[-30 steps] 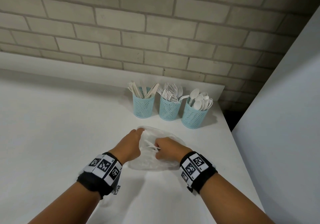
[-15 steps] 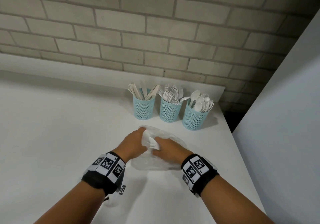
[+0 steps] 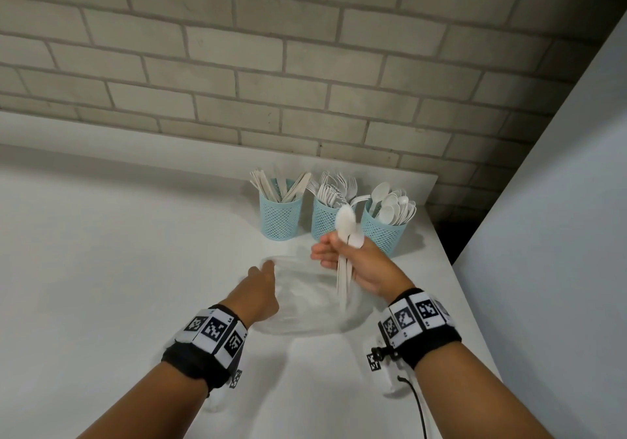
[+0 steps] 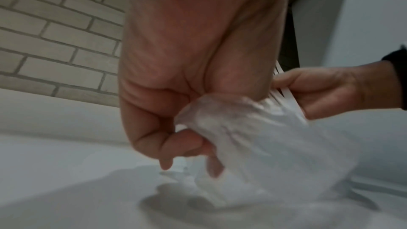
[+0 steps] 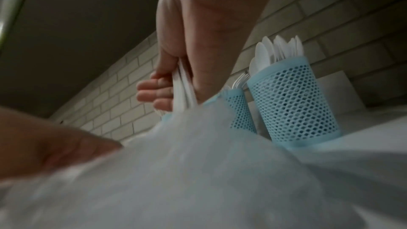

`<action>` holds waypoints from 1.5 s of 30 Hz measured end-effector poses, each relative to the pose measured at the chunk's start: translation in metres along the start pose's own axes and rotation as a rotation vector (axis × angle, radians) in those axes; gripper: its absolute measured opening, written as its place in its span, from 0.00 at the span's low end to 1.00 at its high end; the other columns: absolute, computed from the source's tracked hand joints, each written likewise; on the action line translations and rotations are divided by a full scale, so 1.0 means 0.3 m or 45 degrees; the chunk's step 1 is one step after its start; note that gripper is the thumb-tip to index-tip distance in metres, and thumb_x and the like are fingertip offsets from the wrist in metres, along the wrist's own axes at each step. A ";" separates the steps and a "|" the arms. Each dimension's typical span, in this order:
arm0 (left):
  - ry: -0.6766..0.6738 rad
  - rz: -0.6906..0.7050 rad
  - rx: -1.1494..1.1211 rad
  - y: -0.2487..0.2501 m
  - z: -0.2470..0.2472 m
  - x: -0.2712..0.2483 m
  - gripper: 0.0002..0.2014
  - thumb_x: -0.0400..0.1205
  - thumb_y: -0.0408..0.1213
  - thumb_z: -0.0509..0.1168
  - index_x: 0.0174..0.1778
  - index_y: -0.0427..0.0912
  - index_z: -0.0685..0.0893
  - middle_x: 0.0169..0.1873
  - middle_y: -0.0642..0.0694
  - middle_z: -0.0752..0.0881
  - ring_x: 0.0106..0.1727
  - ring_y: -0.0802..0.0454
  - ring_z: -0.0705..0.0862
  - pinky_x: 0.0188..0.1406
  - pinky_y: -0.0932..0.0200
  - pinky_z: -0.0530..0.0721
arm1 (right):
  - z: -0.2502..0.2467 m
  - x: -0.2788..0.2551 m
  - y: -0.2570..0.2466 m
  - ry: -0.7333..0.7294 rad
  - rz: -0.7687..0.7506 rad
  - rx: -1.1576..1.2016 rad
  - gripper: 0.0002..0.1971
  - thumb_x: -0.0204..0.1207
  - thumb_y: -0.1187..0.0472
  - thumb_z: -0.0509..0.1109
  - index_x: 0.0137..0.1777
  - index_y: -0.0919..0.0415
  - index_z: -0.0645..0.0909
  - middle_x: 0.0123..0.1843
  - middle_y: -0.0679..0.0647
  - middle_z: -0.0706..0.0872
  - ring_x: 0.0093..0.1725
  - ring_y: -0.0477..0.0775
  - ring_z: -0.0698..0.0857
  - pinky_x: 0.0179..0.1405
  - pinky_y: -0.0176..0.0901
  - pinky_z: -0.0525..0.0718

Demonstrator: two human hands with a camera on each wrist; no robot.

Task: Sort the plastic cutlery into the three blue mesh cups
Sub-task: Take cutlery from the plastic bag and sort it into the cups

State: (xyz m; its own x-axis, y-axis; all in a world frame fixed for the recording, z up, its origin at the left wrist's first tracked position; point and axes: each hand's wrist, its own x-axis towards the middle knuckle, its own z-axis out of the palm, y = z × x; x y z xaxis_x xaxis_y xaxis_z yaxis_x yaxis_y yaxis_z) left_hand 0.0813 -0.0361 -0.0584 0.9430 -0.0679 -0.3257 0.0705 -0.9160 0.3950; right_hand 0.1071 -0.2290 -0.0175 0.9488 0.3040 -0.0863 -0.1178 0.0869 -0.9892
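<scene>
We see the right hand (image 3: 359,265) just right of centre in the head view, its fingers curled around a small bunch of white plastic spoons (image 3: 346,235); the bowls stick up above the fist, blurred, and the handles hang down below it. How many spoons it holds we cannot count. In the right wrist view the handles show only as pale streaks between the fingers (image 5: 154,93).

The left hand (image 3: 259,289) sits lower and left of centre, pinching the rim of a clear plastic bag (image 3: 305,306). In the left wrist view its fingers (image 4: 154,138) are curled over the crumpled film, which is smeared by motion. Whether anything is inside the bag we cannot make out; the film is nearly lost against the white surface (image 3: 101,269).

Above the hands, in the upper middle of the head frame, three blue mesh cups stand in a row on the surface: the left cup (image 3: 281,216) with knives, the middle cup (image 3: 324,216) with forks, partly hidden behind the raised spoons, and the right cup (image 3: 383,231) with spoons. In the right wrist view the bag covers the lower frame and hides most of two cups.

A brick wall (image 3: 305,65) fills the top; a plain grey panel (image 3: 559,235) cuts off the right edge. Both wrists wear black bands with printed markers.
</scene>
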 end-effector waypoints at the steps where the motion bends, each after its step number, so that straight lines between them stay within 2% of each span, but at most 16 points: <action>1: -0.002 -0.012 0.012 0.003 -0.002 -0.002 0.36 0.79 0.30 0.58 0.81 0.42 0.50 0.68 0.37 0.68 0.64 0.39 0.77 0.60 0.54 0.80 | 0.003 0.002 -0.023 0.047 -0.011 0.143 0.11 0.84 0.62 0.57 0.50 0.65 0.80 0.42 0.54 0.92 0.44 0.51 0.91 0.46 0.40 0.89; 5: -0.061 -0.063 0.053 0.008 -0.031 -0.029 0.34 0.81 0.43 0.63 0.80 0.41 0.56 0.72 0.37 0.62 0.66 0.40 0.77 0.63 0.55 0.79 | 0.011 0.014 -0.084 0.141 -0.067 0.473 0.16 0.86 0.57 0.51 0.51 0.64 0.79 0.45 0.55 0.92 0.46 0.51 0.91 0.46 0.42 0.89; 10: 0.000 -0.043 0.045 0.040 -0.108 -0.080 0.31 0.76 0.54 0.69 0.71 0.46 0.70 0.70 0.40 0.63 0.70 0.41 0.70 0.67 0.51 0.75 | 0.022 0.035 -0.092 0.183 0.001 0.358 0.18 0.87 0.54 0.51 0.53 0.64 0.79 0.50 0.56 0.91 0.59 0.55 0.87 0.53 0.45 0.86; 14: 0.275 0.270 -0.248 0.088 -0.170 -0.095 0.26 0.71 0.55 0.73 0.61 0.47 0.79 0.61 0.47 0.73 0.65 0.49 0.71 0.63 0.57 0.72 | 0.058 0.049 -0.098 0.091 0.036 0.256 0.18 0.86 0.54 0.52 0.50 0.61 0.82 0.62 0.58 0.86 0.67 0.52 0.80 0.64 0.49 0.77; 16: 0.164 0.436 -0.600 0.123 -0.196 -0.097 0.20 0.75 0.52 0.69 0.59 0.47 0.79 0.55 0.51 0.79 0.59 0.55 0.78 0.60 0.61 0.75 | 0.085 0.055 -0.106 0.014 0.062 0.238 0.19 0.86 0.52 0.51 0.50 0.59 0.82 0.62 0.56 0.84 0.64 0.50 0.80 0.62 0.47 0.77; 18: -0.070 0.507 -0.885 0.148 -0.204 -0.083 0.11 0.82 0.49 0.62 0.52 0.46 0.81 0.51 0.48 0.85 0.55 0.52 0.83 0.60 0.58 0.78 | 0.114 0.054 -0.115 -0.053 0.101 0.162 0.19 0.86 0.50 0.51 0.53 0.57 0.83 0.53 0.54 0.83 0.52 0.52 0.83 0.46 0.46 0.83; 19: -0.168 0.514 -0.998 0.152 -0.201 -0.072 0.13 0.83 0.49 0.60 0.52 0.44 0.83 0.50 0.45 0.87 0.54 0.50 0.85 0.61 0.57 0.80 | 0.126 0.049 -0.120 -0.092 0.122 0.102 0.19 0.85 0.48 0.51 0.55 0.54 0.83 0.49 0.53 0.83 0.47 0.53 0.83 0.40 0.46 0.84; 20: -0.248 0.494 -1.094 0.150 -0.194 -0.056 0.15 0.84 0.48 0.59 0.54 0.42 0.84 0.51 0.42 0.88 0.54 0.48 0.87 0.60 0.57 0.82 | 0.132 0.047 -0.120 -0.130 0.132 0.036 0.19 0.85 0.46 0.50 0.56 0.50 0.83 0.49 0.53 0.84 0.47 0.55 0.83 0.41 0.49 0.85; 23: -0.366 0.423 -1.279 0.138 -0.170 -0.026 0.14 0.85 0.45 0.58 0.52 0.40 0.83 0.45 0.41 0.88 0.47 0.50 0.88 0.54 0.57 0.85 | 0.131 0.044 -0.118 -0.178 0.120 -0.026 0.19 0.85 0.46 0.48 0.62 0.47 0.80 0.68 0.53 0.79 0.60 0.53 0.81 0.61 0.52 0.79; 27: -0.470 0.391 -1.445 0.155 -0.133 -0.021 0.13 0.85 0.47 0.55 0.49 0.42 0.79 0.33 0.48 0.79 0.35 0.56 0.81 0.49 0.55 0.85 | 0.105 0.049 -0.104 -0.152 0.145 0.026 0.19 0.84 0.45 0.49 0.63 0.46 0.79 0.70 0.48 0.78 0.72 0.65 0.75 0.45 0.42 0.76; 30: -0.488 0.380 -1.547 0.166 -0.113 -0.022 0.09 0.86 0.45 0.55 0.52 0.46 0.77 0.34 0.49 0.78 0.33 0.58 0.81 0.40 0.59 0.84 | 0.098 0.051 -0.094 -0.100 0.167 0.001 0.21 0.79 0.43 0.56 0.65 0.49 0.78 0.70 0.53 0.79 0.67 0.57 0.79 0.53 0.45 0.78; 32: -0.465 0.373 -1.589 0.162 -0.106 -0.018 0.08 0.86 0.42 0.55 0.53 0.46 0.78 0.36 0.48 0.79 0.32 0.59 0.81 0.36 0.62 0.82 | 0.090 0.057 -0.088 -0.015 0.171 0.009 0.28 0.70 0.42 0.63 0.67 0.58 0.78 0.66 0.58 0.83 0.60 0.59 0.82 0.49 0.47 0.79; 35: -0.435 0.361 -1.596 0.147 -0.104 -0.011 0.08 0.86 0.40 0.57 0.54 0.45 0.80 0.37 0.47 0.81 0.32 0.58 0.81 0.34 0.63 0.80 | 0.071 0.067 -0.081 0.112 0.119 0.094 0.25 0.75 0.48 0.66 0.65 0.66 0.79 0.60 0.64 0.86 0.53 0.60 0.86 0.56 0.52 0.84; 37: -0.417 0.346 -1.593 0.137 -0.104 -0.006 0.09 0.86 0.41 0.58 0.56 0.46 0.81 0.37 0.47 0.82 0.33 0.57 0.81 0.35 0.63 0.80 | 0.060 0.073 -0.082 0.222 0.051 0.061 0.18 0.79 0.55 0.67 0.65 0.64 0.77 0.53 0.61 0.88 0.47 0.55 0.88 0.47 0.45 0.87; 40: -0.362 0.298 -1.599 0.129 -0.103 0.004 0.12 0.85 0.43 0.58 0.60 0.46 0.81 0.36 0.48 0.81 0.32 0.57 0.78 0.33 0.65 0.78 | 0.054 0.082 -0.088 0.355 -0.096 -0.272 0.16 0.79 0.61 0.68 0.66 0.57 0.75 0.49 0.58 0.89 0.37 0.49 0.88 0.34 0.35 0.86; 45: -0.294 0.257 -1.568 0.147 -0.100 0.008 0.13 0.86 0.49 0.55 0.59 0.48 0.80 0.31 0.51 0.75 0.24 0.61 0.70 0.25 0.69 0.67 | 0.040 0.103 -0.077 0.442 -0.239 -0.584 0.16 0.78 0.65 0.69 0.65 0.57 0.77 0.42 0.58 0.87 0.20 0.39 0.80 0.20 0.26 0.74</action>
State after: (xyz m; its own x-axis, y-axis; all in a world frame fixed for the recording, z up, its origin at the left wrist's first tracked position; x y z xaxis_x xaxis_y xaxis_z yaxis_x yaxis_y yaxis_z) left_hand 0.0964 -0.0647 -0.0159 0.9025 -0.3439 -0.2593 0.3042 0.0828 0.9490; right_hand 0.1356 -0.2103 0.0042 0.9904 -0.0107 0.1377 0.1263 -0.3321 -0.9348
